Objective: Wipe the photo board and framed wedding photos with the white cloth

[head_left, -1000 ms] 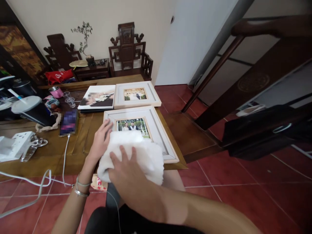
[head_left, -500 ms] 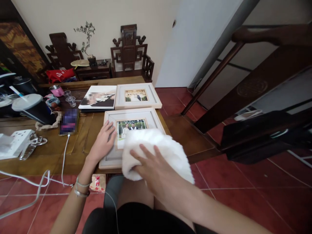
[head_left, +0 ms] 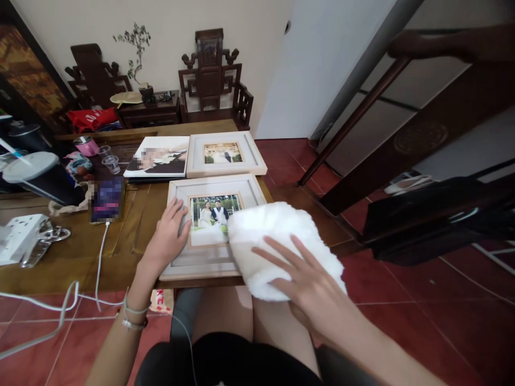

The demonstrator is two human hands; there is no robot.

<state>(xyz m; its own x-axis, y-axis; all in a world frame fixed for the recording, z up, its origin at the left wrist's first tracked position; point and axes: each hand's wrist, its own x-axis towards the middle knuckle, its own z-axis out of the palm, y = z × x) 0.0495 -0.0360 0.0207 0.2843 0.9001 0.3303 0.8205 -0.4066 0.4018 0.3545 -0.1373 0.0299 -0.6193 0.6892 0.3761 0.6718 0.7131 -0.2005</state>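
A light wooden picture frame (head_left: 209,268) lies on the table near its front edge, with a photo of two people in its centre. My left hand (head_left: 171,233) rests flat over the frame's left side, its fingers out straight. In my right hand (head_left: 300,271) is a fluffy white cloth (head_left: 277,225), fingers spread across its top and the thumb tucked into a fold. The cloth covers the frame's lower right corner and hangs past the table edge. Whether its underside touches the frame cannot be seen.
Behind lie a second picture frame (head_left: 253,153) and a photo album (head_left: 148,170). To the left are a phone (head_left: 108,199) on a charging cable, a lidded cup (head_left: 40,177), small plastic cups (head_left: 110,163) and a power strip (head_left: 20,236). A wooden chair (head_left: 362,145) stands at right.
My right hand has slid the white cloth rightward across the frame, uncovering more of the photo. My left hand stays on the frame's left side. The view has shifted slightly.
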